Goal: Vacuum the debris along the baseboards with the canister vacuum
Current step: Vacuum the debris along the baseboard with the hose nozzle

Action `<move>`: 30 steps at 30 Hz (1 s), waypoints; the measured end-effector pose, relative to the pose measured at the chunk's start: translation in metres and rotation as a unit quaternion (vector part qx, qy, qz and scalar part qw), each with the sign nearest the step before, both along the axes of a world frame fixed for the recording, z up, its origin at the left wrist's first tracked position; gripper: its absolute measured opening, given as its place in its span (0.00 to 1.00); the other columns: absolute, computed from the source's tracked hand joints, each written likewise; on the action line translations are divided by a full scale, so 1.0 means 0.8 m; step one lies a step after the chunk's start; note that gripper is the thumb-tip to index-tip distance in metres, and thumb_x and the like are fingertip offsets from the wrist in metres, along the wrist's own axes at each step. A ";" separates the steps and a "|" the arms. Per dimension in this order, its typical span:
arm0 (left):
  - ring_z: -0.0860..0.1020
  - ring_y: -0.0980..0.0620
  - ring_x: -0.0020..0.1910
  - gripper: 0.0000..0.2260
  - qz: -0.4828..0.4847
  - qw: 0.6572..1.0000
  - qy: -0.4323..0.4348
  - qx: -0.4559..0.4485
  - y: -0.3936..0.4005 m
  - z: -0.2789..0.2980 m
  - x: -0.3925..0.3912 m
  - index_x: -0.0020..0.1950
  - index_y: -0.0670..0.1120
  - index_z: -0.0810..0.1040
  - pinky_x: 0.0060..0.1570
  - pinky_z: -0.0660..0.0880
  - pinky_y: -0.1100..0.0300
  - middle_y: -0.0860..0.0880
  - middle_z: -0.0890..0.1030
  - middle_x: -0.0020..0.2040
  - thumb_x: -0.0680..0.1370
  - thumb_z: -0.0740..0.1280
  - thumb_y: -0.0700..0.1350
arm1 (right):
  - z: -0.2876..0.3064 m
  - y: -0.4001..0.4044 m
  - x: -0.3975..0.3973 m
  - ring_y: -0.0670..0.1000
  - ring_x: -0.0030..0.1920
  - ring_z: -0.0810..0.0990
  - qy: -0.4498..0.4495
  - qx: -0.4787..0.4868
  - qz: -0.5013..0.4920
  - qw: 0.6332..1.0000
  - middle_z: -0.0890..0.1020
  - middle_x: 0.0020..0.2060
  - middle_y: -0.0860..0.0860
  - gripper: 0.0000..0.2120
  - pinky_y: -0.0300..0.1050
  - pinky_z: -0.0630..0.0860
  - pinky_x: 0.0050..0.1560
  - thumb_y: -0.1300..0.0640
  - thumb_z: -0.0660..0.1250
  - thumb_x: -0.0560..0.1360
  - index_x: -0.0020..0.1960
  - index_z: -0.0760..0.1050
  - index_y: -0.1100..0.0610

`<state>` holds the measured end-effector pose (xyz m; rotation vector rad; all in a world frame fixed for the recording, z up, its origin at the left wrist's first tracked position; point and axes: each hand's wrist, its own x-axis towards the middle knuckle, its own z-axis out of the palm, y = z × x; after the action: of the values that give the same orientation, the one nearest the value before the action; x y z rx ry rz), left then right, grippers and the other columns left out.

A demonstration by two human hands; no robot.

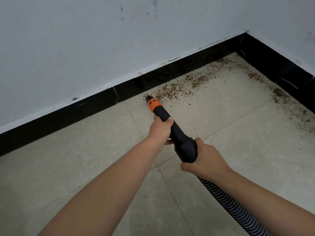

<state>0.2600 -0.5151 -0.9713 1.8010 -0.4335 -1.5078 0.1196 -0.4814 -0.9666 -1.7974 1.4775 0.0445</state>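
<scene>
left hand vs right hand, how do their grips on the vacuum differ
The left hand grips the black wand farther forward, nearer the orange collar; the right hand grips the wider rear end where the ribbed hose joins. Both wrap fingers around it.

Matt black plastic nozzle point(172, 132), ribbed hose point(226, 198); glossy black baseboard point(68, 114); smooth floor tiles point(85, 159).

wall point(85, 48): pale grey-white, scuffed, dark smudges near top
floor tiles point(76, 167): beige, large, thin grout lines, faint stains
room corner point(246, 32): upper right, chipped paint along the wall's lower edge
</scene>
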 end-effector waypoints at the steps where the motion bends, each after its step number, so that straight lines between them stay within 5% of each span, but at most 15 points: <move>1: 0.76 0.46 0.50 0.21 -0.002 1.000 -0.003 0.001 -0.002 0.000 0.002 0.73 0.46 0.57 0.33 0.76 0.56 0.44 0.73 0.62 0.82 0.58 0.45 | -0.001 -0.001 0.002 0.42 0.35 0.72 -0.001 -0.001 -0.001 1.000 0.73 0.38 0.45 0.22 0.36 0.66 0.29 0.50 0.73 0.64 0.49 0.63 0.53; 30: 0.74 0.45 0.49 0.20 -0.008 0.997 -0.067 0.035 -0.033 0.001 0.029 0.74 0.47 0.56 0.45 0.74 0.50 0.44 0.71 0.63 0.82 0.55 0.46 | -0.021 -0.028 0.036 0.49 0.39 0.75 -0.051 0.007 0.011 0.999 0.73 0.41 0.48 0.24 0.42 0.74 0.35 0.49 0.73 0.65 0.50 0.61 0.53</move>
<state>0.2831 -0.5413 -0.9703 1.9650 -0.4664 -1.4344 0.1482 -0.5041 -0.9831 -1.7794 1.3818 -0.0260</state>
